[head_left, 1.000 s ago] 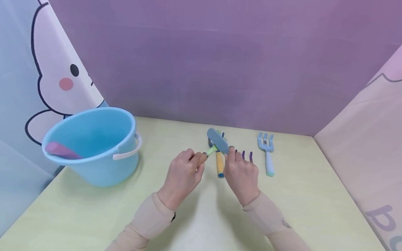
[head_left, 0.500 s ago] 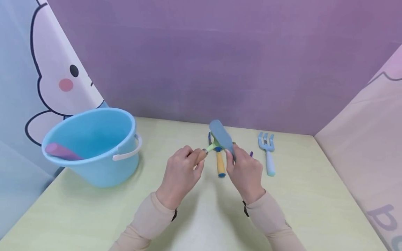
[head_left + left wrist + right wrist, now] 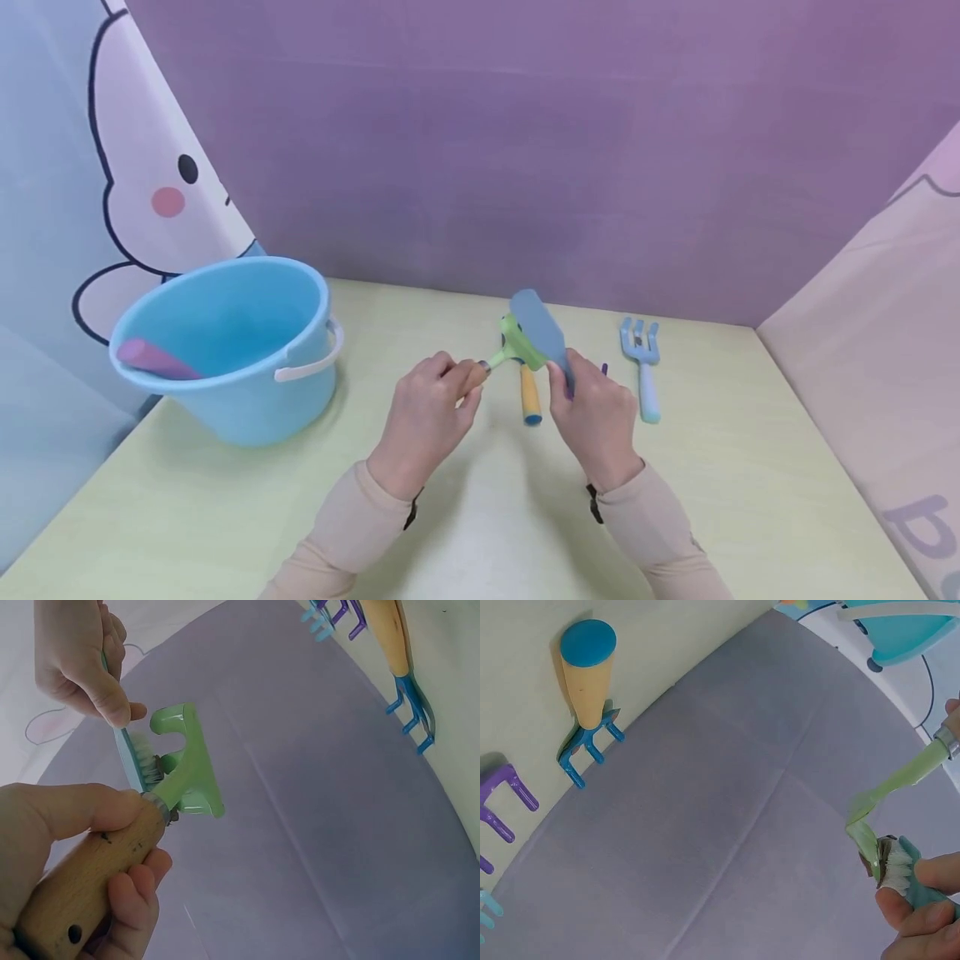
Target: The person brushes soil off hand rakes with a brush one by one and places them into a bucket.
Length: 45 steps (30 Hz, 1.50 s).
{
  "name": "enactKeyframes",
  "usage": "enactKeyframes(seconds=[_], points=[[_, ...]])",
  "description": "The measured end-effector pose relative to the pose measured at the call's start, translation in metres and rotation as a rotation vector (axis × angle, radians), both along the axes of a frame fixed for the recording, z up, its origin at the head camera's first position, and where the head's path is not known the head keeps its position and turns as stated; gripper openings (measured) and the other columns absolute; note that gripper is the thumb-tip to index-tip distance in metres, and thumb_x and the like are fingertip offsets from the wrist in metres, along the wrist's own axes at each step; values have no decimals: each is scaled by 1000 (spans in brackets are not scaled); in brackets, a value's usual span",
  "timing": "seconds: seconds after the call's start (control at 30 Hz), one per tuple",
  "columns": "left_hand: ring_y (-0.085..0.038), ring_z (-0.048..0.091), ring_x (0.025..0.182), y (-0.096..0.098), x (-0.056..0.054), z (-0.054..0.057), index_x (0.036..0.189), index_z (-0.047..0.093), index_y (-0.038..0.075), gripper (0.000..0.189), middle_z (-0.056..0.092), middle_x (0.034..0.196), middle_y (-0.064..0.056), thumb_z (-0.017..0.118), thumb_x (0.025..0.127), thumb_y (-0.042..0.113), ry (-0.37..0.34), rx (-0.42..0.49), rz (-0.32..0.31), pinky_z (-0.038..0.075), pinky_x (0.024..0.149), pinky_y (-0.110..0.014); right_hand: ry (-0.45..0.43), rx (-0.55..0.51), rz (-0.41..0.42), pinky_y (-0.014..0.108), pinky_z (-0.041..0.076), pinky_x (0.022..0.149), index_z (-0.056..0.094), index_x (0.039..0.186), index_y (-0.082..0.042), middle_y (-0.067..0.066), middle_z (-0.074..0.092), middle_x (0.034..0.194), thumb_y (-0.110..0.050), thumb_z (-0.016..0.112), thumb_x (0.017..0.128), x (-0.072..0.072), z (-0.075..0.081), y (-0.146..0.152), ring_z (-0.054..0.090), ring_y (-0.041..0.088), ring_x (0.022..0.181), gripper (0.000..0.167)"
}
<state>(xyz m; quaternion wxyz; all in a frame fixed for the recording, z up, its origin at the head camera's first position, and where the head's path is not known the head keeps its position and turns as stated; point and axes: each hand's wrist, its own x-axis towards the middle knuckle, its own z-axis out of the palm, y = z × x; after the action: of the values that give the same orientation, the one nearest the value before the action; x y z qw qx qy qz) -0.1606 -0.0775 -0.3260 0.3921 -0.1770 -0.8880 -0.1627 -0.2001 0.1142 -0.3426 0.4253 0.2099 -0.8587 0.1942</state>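
My left hand (image 3: 427, 408) grips the wooden handle (image 3: 94, 881) of a garden hand tool with a notched green metal head (image 3: 196, 765). In my right hand (image 3: 600, 412) I pinch a blue scrub brush (image 3: 538, 321), its back facing up. White bristles (image 3: 897, 868) show in the right wrist view, pressed against the green head, with dark dirt at their tips. Both hands are above the table. Below them lies a blue hand rake with a yellow wooden handle (image 3: 530, 396), its head partly hidden. A purple rake (image 3: 495, 796) lies beside it, mostly covered by my right hand in the head view.
At the left stands a light blue bucket (image 3: 217, 385) with a white handle (image 3: 311, 367). A pinkish-purple rod end (image 3: 153, 358) leans over its rim. A light blue garden fork (image 3: 647, 375) lies to the right. A purple backdrop (image 3: 480, 167) rises behind the table.
My right hand has slid the brush rightward across the green head, uncovering more of it. The left hand keeps its hold on the wooden handle and has barely moved.
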Motion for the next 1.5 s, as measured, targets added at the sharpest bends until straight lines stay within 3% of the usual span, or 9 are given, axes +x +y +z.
enactKeyframes(seconds=[0.37, 0.57, 0.67, 0.77, 0.93, 1.07, 1.23, 1.37, 1.5], points=[[-16, 51, 61, -13, -13, -16, 86, 71, 6, 21, 59, 69, -1, 79, 67, 10, 2, 45, -20, 46, 55, -24, -68, -107, -15, 25, 30, 36, 60, 88, 8, 12, 56, 54, -15, 63, 83, -1, -6, 8, 43, 16, 37, 24], [-14, 45, 62, -25, -20, -31, 89, 72, 8, 22, 60, 68, 1, 79, 69, 12, -66, 133, -35, 39, 53, -25, -145, -219, 30, 24, 30, 39, 58, 86, 7, 9, 51, 52, -12, 62, 85, -1, -5, 11, 37, 12, 41, 20], [-12, 46, 63, -31, -21, -37, 93, 72, 9, 23, 61, 71, 1, 78, 71, 15, -151, 196, -52, 39, 54, -24, -229, -271, 47, 22, 29, 39, 58, 87, 6, 6, 49, 52, -12, 59, 88, 1, -5, 13, 35, 9, 43, 17], [-11, 48, 66, -37, -23, -43, 98, 71, 10, 25, 63, 76, 1, 76, 74, 19, -292, 304, -81, 41, 58, -24, -320, -316, 57, 21, 29, 40, 58, 90, 4, 4, 47, 53, -13, 56, 90, 3, -6, 15, 35, 8, 43, 17], [-12, 59, 77, -47, -27, -46, 106, 69, 14, 27, 67, 90, 0, 70, 81, 24, -633, 676, -192, 48, 68, -28, -396, -339, 64, 21, 29, 40, 59, 91, 3, 2, 44, 53, -16, 53, 92, 4, -7, 17, 34, 6, 43, 19], [-17, 61, 95, -54, -28, -45, 110, 67, 15, 31, 67, 103, -4, 66, 83, 31, -820, 914, -264, 48, 83, -34, -413, -339, 82, 21, 29, 40, 59, 91, 2, 1, 43, 52, -17, 52, 93, 5, -8, 17, 32, 4, 43, 21], [-20, 52, 99, -59, -29, -46, 114, 65, 13, 37, 65, 106, -3, 63, 85, 36, -954, 1064, -287, 42, 85, -31, -421, -334, 88, 21, 30, 40, 59, 91, 3, 0, 44, 52, -16, 54, 92, 4, -11, 17, 34, 5, 42, 19], [-15, 45, 84, -62, -30, -49, 116, 63, 9, 39, 62, 98, -1, 61, 86, 35, -1016, 1101, -310, 37, 72, -25, -441, -329, 98, 21, 30, 39, 59, 90, 2, 0, 44, 52, -16, 53, 92, 5, -12, 17, 34, 4, 42, 19], [-14, 40, 76, -65, -33, -54, 115, 63, 9, 41, 59, 93, 1, 62, 85, 37, -1066, 1078, -342, 31, 66, -24, -480, -336, 106, 21, 30, 39, 60, 90, 1, 1, 44, 52, -17, 53, 93, 6, -12, 17, 33, 3, 42, 19]])
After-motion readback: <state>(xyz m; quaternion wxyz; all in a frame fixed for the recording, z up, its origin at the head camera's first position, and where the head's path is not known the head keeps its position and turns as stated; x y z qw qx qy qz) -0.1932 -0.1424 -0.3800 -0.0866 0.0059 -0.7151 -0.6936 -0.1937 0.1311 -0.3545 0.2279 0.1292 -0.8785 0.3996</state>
